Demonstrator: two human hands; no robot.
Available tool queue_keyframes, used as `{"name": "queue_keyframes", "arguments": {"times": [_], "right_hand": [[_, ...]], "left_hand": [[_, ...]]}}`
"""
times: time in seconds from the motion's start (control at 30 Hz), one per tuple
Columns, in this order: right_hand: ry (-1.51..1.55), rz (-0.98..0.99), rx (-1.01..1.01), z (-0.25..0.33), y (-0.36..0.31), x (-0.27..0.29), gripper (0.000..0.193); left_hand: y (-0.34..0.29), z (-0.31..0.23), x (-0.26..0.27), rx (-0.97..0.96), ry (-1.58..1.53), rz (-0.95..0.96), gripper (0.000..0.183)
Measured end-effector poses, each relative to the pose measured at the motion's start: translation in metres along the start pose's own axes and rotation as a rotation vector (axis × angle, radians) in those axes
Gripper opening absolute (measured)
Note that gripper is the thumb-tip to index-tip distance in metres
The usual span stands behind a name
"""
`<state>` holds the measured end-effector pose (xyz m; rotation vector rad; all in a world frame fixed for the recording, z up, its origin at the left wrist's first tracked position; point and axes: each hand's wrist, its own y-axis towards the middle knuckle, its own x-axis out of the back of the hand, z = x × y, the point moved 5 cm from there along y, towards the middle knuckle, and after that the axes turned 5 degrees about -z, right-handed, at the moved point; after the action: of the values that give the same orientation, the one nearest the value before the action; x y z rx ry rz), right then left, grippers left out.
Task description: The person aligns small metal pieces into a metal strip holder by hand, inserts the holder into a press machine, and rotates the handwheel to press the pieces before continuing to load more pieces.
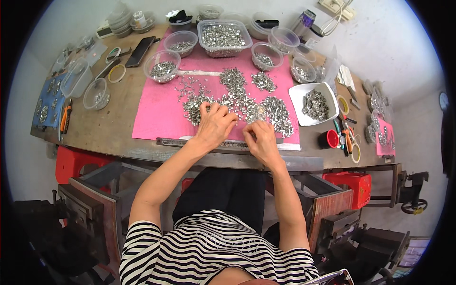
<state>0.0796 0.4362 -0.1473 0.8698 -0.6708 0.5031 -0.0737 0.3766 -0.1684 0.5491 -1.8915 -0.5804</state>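
Small shiny metal pieces [234,80] lie in loose heaps on a pink mat [152,111]. My left hand [216,122] is over the near left heap [192,110], its fingers bent down among the pieces; whatever they pinch is hidden. Close by on the right, my right hand [261,137] has thumb and fingers drawn together over the mat's near edge, and I cannot make out what is in them. Under both hands runs a long narrow metal bar [173,142] with a row of small pieces or slots along it. Another heap [278,116] spreads beside my right hand.
Clear tubs of metal pieces, among them a rectangular one [224,52], line the mat's far side. At right stand a white tray [294,102], a red cup [328,139] and hand tools [349,137]. A phone [140,51] and orange-handled pliers [65,116] lie at left.
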Motion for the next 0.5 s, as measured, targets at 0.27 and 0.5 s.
{"name": "queue_keyframes", "arguments": {"times": [0.27, 0.5], "right_hand": [[0.133, 0.018, 0.011, 0.016, -0.022, 0.005, 0.01], [0.137, 0.07, -0.003, 0.008, -0.019, 0.0, 0.008]], "left_hand": [[0.009, 0.004, -0.007, -0.073, 0.009, 0.078, 0.012], [0.007, 0.001, -0.001, -0.107, -0.011, 0.062, 0.01]]}}
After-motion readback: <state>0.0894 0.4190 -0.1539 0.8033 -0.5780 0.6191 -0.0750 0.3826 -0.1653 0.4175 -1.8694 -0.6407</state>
